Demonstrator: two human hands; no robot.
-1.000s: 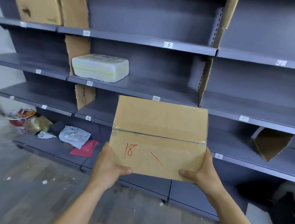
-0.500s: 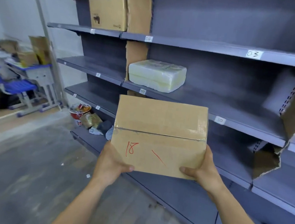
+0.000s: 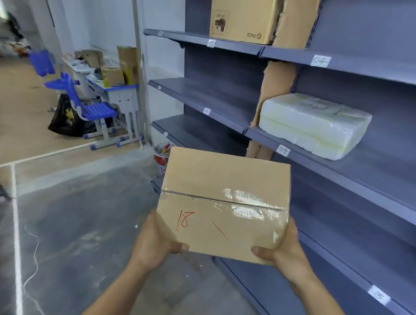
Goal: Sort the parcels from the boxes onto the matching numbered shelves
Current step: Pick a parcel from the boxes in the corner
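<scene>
I hold a taped cardboard parcel (image 3: 224,198) marked "18" in red in front of me, level, above the floor. My left hand (image 3: 157,242) grips its near left corner, thumb on top. My right hand (image 3: 285,251) grips its near right corner the same way. Grey-blue numbered shelves (image 3: 367,69) run along the right, with labels 04 (image 3: 320,60), 09 (image 3: 283,150) and 15 (image 3: 379,295) on their edges. No label reading 18 shows.
A white foam-wrapped parcel (image 3: 314,124) lies on shelf 09. A brown carton (image 3: 244,12) stands on the top shelf. Cardboard dividers (image 3: 275,92) split the bays. At the left stand a blue chair (image 3: 88,107), a desk with bags (image 3: 117,82) and a black bag (image 3: 65,117). Grey floor stretches ahead.
My view has swung left along the shelving, so the bays 03 and 02 have left the view and the room's left side has come in. Both hands keep the same grip on the parcel.
</scene>
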